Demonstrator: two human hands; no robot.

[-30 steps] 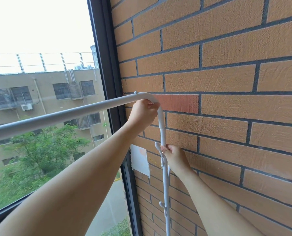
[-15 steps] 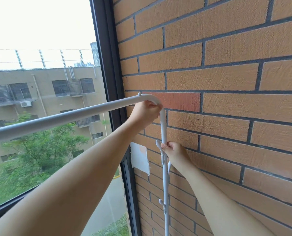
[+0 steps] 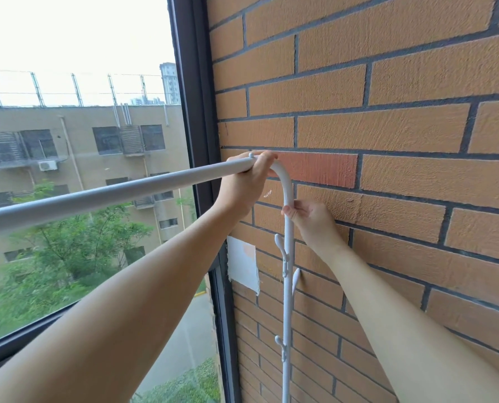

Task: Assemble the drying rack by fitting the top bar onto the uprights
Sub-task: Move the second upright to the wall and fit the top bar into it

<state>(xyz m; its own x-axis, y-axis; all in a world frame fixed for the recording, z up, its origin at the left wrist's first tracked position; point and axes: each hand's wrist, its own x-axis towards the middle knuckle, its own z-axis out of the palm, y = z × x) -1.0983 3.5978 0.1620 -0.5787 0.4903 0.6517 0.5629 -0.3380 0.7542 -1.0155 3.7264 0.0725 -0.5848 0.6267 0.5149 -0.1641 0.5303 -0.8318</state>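
A white top bar point(image 3: 103, 194) runs from the lower left up to a curved elbow point(image 3: 283, 177) by the brick wall. Below the elbow a white upright point(image 3: 288, 301) with small hooks goes straight down. My left hand point(image 3: 244, 184) is closed around the bar right at the bend. My right hand point(image 3: 312, 221) pinches the upright just under the curve, above the top hook point(image 3: 280, 245). The joint itself is partly hidden by my left hand.
An orange brick wall point(image 3: 387, 126) stands directly behind the upright, with a white patch point(image 3: 242, 264) low on it. A dark window frame point(image 3: 201, 112) runs vertically to the left; beyond the glass are a building and trees.
My right hand has slid up the upright, from beside the top hook to just under the elbow. My left hand stays on the bend.
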